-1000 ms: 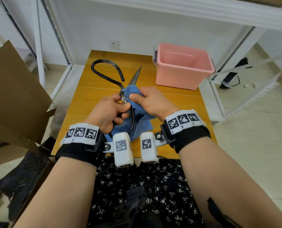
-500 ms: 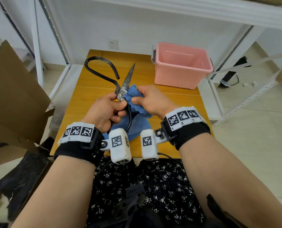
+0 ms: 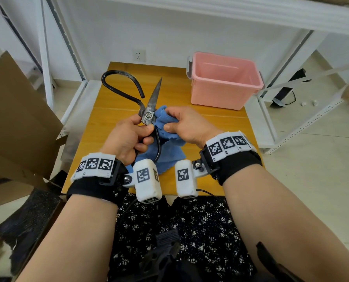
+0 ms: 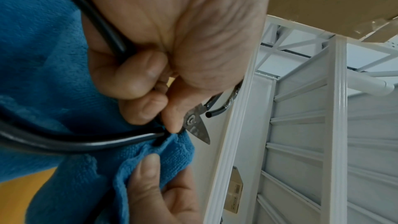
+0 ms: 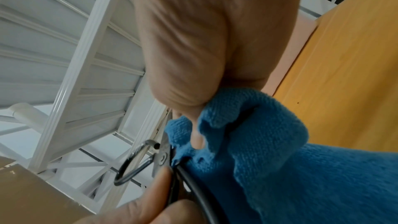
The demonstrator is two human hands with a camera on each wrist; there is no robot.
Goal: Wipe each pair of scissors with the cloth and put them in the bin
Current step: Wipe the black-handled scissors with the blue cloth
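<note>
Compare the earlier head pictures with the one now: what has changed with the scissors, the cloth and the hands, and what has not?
The right hand has drawn the cloth back off the blade, baring the pivot of the scissors; the blade tip has swung slightly left. The left hand still grips the lower handle, the right still pinches the cloth, and the bin has not moved.

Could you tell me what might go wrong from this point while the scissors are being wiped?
1. The right hand bunches the cloth right beside the pivot of the scissors; the bare blade points away, and a slip could bring fingers onto its edge.
2. The left hand grips only one handle loop; the other loop sticks out free, so the scissors could swing.
3. The bin stands apart at the table's far right, so the carry there is point-first.
</note>
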